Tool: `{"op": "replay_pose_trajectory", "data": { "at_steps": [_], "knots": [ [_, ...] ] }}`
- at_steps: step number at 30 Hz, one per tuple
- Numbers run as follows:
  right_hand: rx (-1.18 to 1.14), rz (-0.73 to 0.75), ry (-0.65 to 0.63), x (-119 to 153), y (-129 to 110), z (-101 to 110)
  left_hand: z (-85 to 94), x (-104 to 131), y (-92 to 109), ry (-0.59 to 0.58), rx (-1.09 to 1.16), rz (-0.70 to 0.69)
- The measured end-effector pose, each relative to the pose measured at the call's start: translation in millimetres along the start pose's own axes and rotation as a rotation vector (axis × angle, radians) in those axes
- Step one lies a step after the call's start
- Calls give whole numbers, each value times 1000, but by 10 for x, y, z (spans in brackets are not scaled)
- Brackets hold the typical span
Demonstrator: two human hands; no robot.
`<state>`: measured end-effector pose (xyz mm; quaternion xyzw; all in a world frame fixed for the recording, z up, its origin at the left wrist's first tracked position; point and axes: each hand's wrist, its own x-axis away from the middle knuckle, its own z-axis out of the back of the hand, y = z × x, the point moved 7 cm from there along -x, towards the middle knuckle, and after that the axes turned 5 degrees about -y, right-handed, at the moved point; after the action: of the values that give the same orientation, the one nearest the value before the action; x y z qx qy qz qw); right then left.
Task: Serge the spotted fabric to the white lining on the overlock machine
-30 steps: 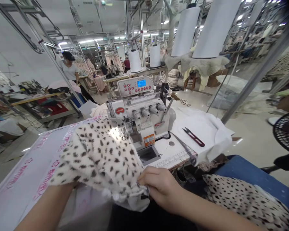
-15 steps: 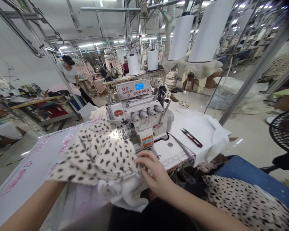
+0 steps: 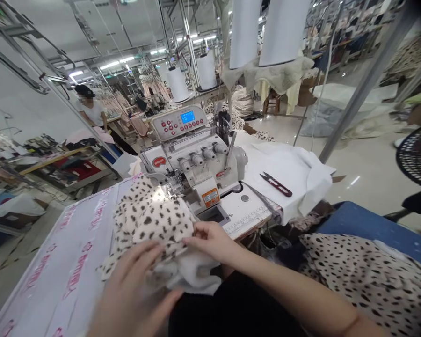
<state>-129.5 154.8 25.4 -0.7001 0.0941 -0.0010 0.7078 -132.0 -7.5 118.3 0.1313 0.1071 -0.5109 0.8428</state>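
A cream fleece fabric piece with dark spots (image 3: 150,220) lies under the lit needle area of a white overlock sewing machine (image 3: 196,164). Its near edge hangs down beside a white fabric part (image 3: 192,271). My right hand (image 3: 214,241) pinches the spotted fabric at its right edge, thumb against fingers. Blurred by motion, my left hand (image 3: 129,290) is over the fabric's near left side, fingers stretched and thumb well apart. Whether its fingertips touch the cloth I cannot tell.
Thread snips (image 3: 276,184) lie on white cloth (image 3: 301,173) right of the machine. More spotted fabric (image 3: 368,281) rests on a blue surface (image 3: 358,224) at right, near a black fan (image 3: 417,154). Large thread cones (image 3: 284,32) stand above. Another person (image 3: 93,112) is at back left.
My left hand has come out from beneath the spotted fabric into view above its near side. My right fingers have closed on the fabric's edge. The view has shifted slightly.
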Motion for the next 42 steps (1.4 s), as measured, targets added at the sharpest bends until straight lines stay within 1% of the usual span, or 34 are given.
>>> {"op": "replay_pose_trajectory", "data": {
  "at_steps": [2, 4, 6, 8, 9, 10, 11, 12, 13, 14, 16, 19, 20, 22, 25, 28, 31, 34, 37, 42],
  "knots": [
    [-87, -5, -125, -18, -79, -110, -174, -286, 126, 33, -94, -79],
    [-183, 56, -186, -10, -261, -155, -308, -523, 174, 108, -161, -111],
    [-161, 179, -160, 8, -477, -109, -347, -674, 124, 214, -163, -93],
    [-41, 323, -61, 29, -631, 8, -327, -756, 10, 278, -114, -50],
    [20, 373, 9, 33, -652, 83, -306, -782, -54, 286, -88, -22],
    [67, 391, 86, 28, -625, 161, -278, -802, -114, 284, -67, 5],
    [102, 375, 152, 11, -552, 230, -241, -818, -164, 283, -56, 33],
    [124, 326, 198, -20, -442, 279, -199, -834, -202, 280, -54, 56],
    [129, 258, 212, -60, -309, 298, -158, -852, -231, 274, -56, 78],
    [120, 189, 191, -104, -174, 280, -121, -874, -248, 264, -57, 93],
    [71, 88, 75, -178, 47, 158, -71, -927, -253, 229, -47, 104],
    [-20, 40, -81, -215, 183, -50, -55, -995, -196, 189, -39, 80],
    [-38, 39, -103, -211, 186, -89, -70, -1007, -162, 179, -49, 62],
    [-51, 52, -107, -186, 152, -110, -130, -1010, -85, 151, -86, 11],
    [-45, 75, -94, -111, 52, -64, -231, -950, 19, 133, -130, -107],
    [-1, 66, -97, -26, -22, -11, -274, -857, 50, 143, -131, -208],
    [54, 46, -78, 22, -34, 17, -275, -802, 24, 144, -124, -255],
    [84, 44, -62, 17, -11, 11, -263, -805, 1, 122, -81, -292],
    [98, 50, -71, -25, 9, -9, -253, -868, -46, 69, -38, -304],
    [147, 57, -47, -137, 2, 21, -260, -1041, -213, -56, -26, -297]
  ]
}}
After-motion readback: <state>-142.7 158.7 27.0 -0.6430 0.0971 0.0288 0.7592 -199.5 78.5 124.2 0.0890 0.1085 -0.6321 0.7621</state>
